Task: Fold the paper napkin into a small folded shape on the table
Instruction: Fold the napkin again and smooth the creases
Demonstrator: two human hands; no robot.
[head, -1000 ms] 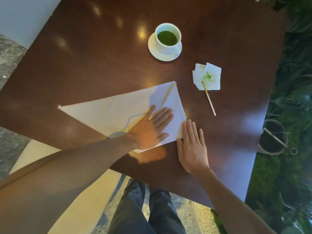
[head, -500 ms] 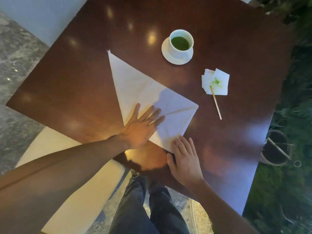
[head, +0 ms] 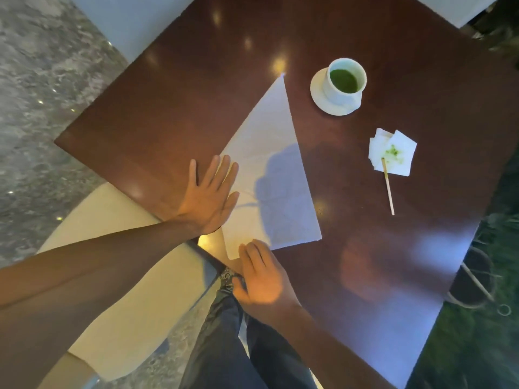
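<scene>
The white paper napkin (head: 276,175) lies flat on the dark wooden table (head: 174,108), folded into a long triangle whose tip points away from me. My left hand (head: 209,196) rests flat with fingers spread on the napkin's left edge. My right hand (head: 259,276) lies at the table's near corner, its fingertips on the napkin's near corner. Neither hand grips anything.
A white cup of green liquid (head: 344,81) on a saucer stands at the far right of the napkin's tip. A small stained napkin (head: 393,154) with a wooden stick (head: 389,189) lies to the right. Plants and a pot (head: 474,284) border the table's right edge.
The napkin has turned clockwise under my hands, its long tip swinging from the left to point away from me. My left hand has slid to its left edge.
</scene>
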